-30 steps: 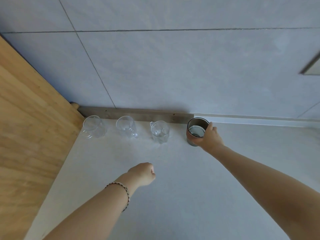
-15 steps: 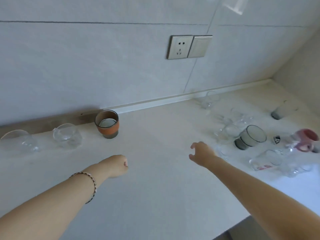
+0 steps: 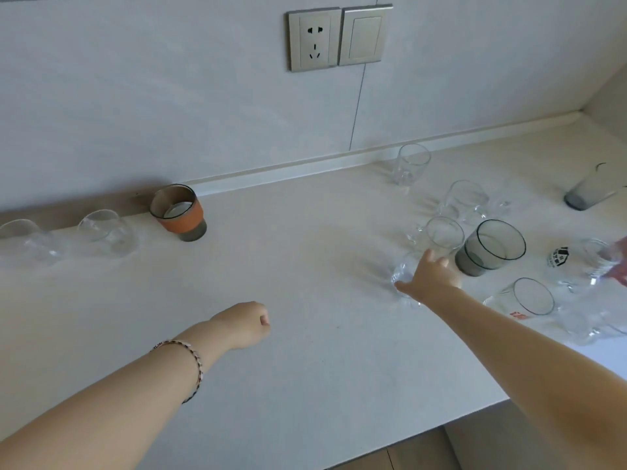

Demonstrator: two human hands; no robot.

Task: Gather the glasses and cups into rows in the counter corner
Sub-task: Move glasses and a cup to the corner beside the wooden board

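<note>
Along the back wall at the left stand an orange-banded cup [image 3: 178, 213] and two clear glass cups [image 3: 105, 230] [image 3: 23, 239] in a row. A loose cluster sits at the right: clear glasses [image 3: 412, 162] [image 3: 464, 200] [image 3: 442, 234], a smoky grey glass [image 3: 492, 247], a grey tumbler [image 3: 588, 193] and a glass with red print [image 3: 529, 298]. My right hand [image 3: 429, 278] reaches with spread fingers over a small clear glass [image 3: 403, 278] at the cluster's near left. My left hand [image 3: 244, 325] hovers over the counter as a fist, holding nothing.
The white counter [image 3: 305, 266] ends at a front edge at the lower right, with floor below. A wall socket [image 3: 314, 39] and a switch [image 3: 366, 35] are on the tiled wall. A pink object [image 3: 621, 266] shows at the right edge.
My right hand let go of the orange-banded cup and moved right to the cluster of glasses. The view swung right with it. My left fist stayed where it was.
</note>
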